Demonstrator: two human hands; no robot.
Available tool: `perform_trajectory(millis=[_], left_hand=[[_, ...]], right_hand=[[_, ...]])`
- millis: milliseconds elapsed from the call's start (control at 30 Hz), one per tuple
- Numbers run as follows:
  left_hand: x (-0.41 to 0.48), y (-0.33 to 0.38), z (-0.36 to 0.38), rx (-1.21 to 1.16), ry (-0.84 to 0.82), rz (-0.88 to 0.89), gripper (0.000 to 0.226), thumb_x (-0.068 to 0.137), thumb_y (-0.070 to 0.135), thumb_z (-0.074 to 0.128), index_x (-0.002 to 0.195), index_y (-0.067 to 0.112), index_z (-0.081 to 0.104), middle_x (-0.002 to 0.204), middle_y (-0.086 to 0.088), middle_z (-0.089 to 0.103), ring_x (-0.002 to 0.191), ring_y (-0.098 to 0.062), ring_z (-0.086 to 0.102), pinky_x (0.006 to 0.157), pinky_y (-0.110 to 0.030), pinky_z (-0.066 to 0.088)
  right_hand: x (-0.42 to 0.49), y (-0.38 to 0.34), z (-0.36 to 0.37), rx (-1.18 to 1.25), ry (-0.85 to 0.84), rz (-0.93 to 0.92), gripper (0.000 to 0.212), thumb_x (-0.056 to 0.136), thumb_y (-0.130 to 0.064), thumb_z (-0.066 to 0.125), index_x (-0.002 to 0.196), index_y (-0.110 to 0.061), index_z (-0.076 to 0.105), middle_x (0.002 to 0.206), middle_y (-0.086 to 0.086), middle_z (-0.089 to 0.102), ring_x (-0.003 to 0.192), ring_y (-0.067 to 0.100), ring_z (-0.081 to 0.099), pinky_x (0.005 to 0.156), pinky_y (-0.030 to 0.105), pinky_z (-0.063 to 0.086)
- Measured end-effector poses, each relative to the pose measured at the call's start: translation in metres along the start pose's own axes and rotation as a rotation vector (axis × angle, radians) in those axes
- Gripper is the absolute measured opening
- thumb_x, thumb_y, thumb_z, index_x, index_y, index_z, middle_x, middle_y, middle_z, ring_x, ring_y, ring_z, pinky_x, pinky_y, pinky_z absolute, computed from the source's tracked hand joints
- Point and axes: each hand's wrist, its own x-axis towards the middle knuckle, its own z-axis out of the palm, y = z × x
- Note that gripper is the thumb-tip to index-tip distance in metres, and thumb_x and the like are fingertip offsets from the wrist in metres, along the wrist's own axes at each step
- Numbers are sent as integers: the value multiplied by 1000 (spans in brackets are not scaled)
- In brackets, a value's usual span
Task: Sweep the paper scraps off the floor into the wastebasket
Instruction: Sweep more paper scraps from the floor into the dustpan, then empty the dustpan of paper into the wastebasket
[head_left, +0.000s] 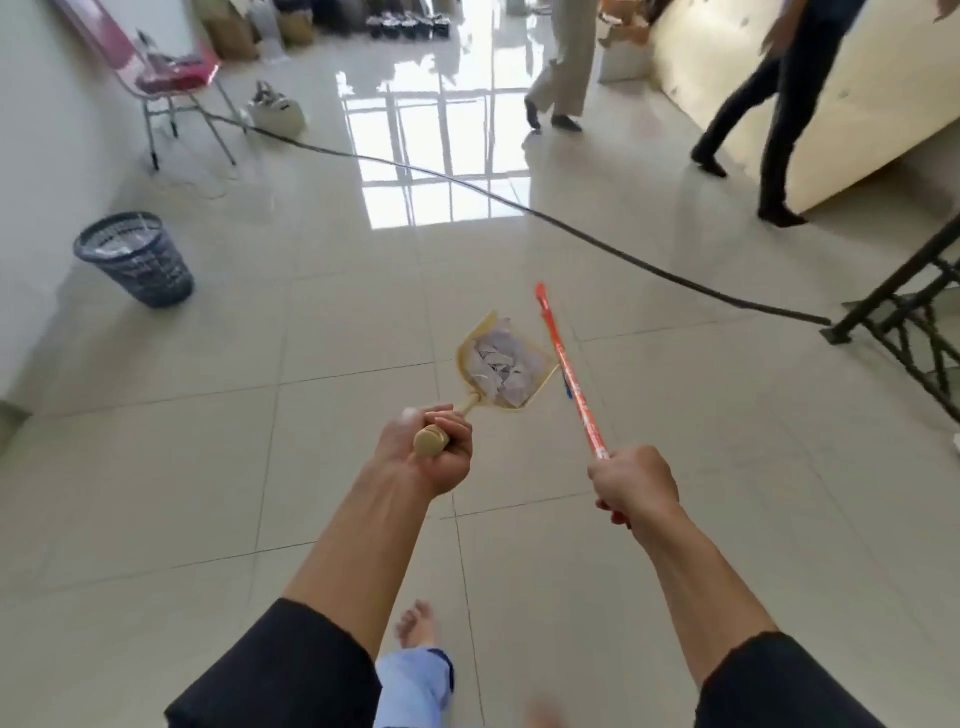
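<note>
Leftmost, dark mesh wastebasket (136, 257) stands on tiled floor (311, 338) near wall. Left hand (428, 449) grips handle of tan dustpan (506, 364), raised off floor, loaded with paper scraps (498, 366). Right hand (636, 486) grips orange broom handle (571, 371), just beside dustpan.

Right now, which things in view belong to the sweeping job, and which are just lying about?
Job:
left hand gripping dustpan
paper scraps in it
right hand gripping broom handle
wastebasket

Lying about:
black cable
folding chair
bag
</note>
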Motion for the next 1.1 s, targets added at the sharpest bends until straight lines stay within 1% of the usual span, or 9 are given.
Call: perform_trajectory(millis=[100,267,367,467,567,600,833,933,1100], left_hand=[[5,56,2,-81,10,84,21,100,2,39,82,9,46,51,3,36,28,-7,37,29,-15,36],[15,184,-6,-208,26,198,27,102,3,36,77,11,43,46,2,35,27,-7,36,29,-15,35],[14,268,-14,-251,35,260,27,102,2,37,77,12,42,48,3,34,27,-7,35,29,-15,35],[11,345,-19,-292,82,299,23,101,2,36,83,14,43,48,3,34,27,-7,35,28,-15,35],[8,426,-17,-355,87,379,27,101,2,33,78,13,42,49,3,35,27,-5,35,28,-14,35],[7,444,-15,-357,116,392,29,101,2,33,76,13,42,48,3,36,27,-5,35,29,-14,34],[2,594,9,-452,102,563,35,98,-3,30,69,15,40,44,4,33,28,-4,34,30,-12,33],[14,676,32,-493,88,623,34,99,-2,27,72,14,41,42,3,33,27,-4,34,30,-11,32],[32,776,64,-521,82,669,31,101,0,33,74,12,41,44,4,33,27,-4,34,29,-12,32]], right_hand=[[22,-62,35,-57,-64,-76,22,88,-12,58,103,-1,68,72,9,69,55,20,67,34,17,36],[42,-177,120,-151,-172,-196,21,93,-12,56,108,-1,66,77,10,67,53,16,62,33,16,34],[46,-252,177,-195,-239,-225,21,95,-14,57,109,-1,66,78,11,67,53,16,61,36,20,37],[46,-320,226,-189,-281,-247,19,94,-12,59,105,0,67,77,11,68,53,17,61,39,22,40],[49,-395,279,-201,-336,-273,18,93,-12,59,103,0,67,77,11,69,53,16,62,40,23,42],[48,-411,287,-195,-346,-280,17,93,-12,59,103,0,67,77,11,69,53,16,62,40,23,43],[73,-563,383,-222,-419,-414,14,94,-12,59,101,-1,65,78,11,69,55,16,62,47,26,50],[100,-646,432,-209,-452,-456,14,94,-13,60,100,-1,65,75,11,69,55,17,62,49,28,51],[136,-749,472,-248,-484,-519,15,95,-17,60,95,-4,68,73,9,69,53,15,62,48,27,49]])
